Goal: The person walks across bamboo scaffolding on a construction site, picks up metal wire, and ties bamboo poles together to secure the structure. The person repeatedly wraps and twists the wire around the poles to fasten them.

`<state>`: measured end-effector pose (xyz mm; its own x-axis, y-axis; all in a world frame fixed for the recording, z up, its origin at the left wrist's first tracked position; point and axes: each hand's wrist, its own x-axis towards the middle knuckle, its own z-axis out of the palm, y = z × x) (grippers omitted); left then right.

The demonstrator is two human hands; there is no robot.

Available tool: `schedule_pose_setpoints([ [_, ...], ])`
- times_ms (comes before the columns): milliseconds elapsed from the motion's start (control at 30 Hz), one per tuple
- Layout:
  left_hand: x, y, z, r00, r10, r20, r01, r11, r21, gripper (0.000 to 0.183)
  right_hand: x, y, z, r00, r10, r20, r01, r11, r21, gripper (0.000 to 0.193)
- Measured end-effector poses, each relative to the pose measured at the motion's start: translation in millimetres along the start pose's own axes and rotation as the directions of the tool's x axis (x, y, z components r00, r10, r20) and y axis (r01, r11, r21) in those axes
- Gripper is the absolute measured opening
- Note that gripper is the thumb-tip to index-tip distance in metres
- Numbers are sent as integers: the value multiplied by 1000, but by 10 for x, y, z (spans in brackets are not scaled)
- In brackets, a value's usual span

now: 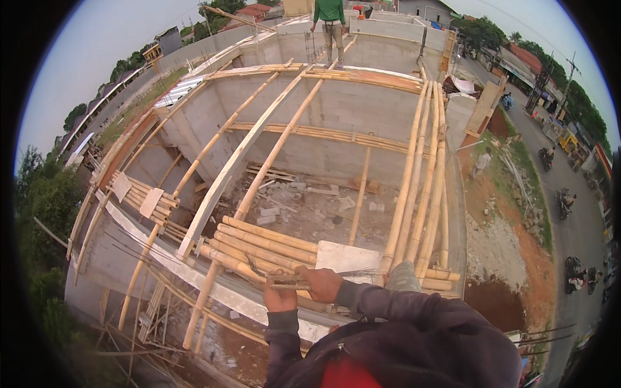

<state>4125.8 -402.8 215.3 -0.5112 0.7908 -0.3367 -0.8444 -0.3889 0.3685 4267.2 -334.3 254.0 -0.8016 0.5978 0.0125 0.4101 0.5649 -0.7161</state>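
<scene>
My left hand [279,298] and my right hand [321,284] are close together in front of my body, above the wall top. Both are closed on a short, narrow tan-grey piece [286,282]; its exact kind is too small to make out. The left fingers grip its left end, the right fingers its right end. Just beyond them lies a bundle of bamboo poles [255,244]. Thin dark wires [362,274] stick out to the right of my right hand. A pale flat board [347,256] rests across the poles' right end.
Long bamboo poles [414,174] and a pale timber beam [246,155] span the open drop between block walls; rubble [268,213] covers the ground below. Another person [330,29] in green stands on the far wall. A road [563,226] with motorcycles runs at right.
</scene>
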Motion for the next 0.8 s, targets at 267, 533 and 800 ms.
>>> schedule_pose_setpoints([
  [267,50,200,-255,975,-124,-184,59,944,-324,38,72,169,-53,946,-228,229,249,966,-66,27],
  [533,-46,46,-181,994,-7,-111,14,998,64,33,-4,105,331,991,-108,76,75,934,349,18],
  [800,92,189,-375,956,-176,-235,140,977,-162,33,-83,221,305,974,-116,194,92,988,128,22],
])
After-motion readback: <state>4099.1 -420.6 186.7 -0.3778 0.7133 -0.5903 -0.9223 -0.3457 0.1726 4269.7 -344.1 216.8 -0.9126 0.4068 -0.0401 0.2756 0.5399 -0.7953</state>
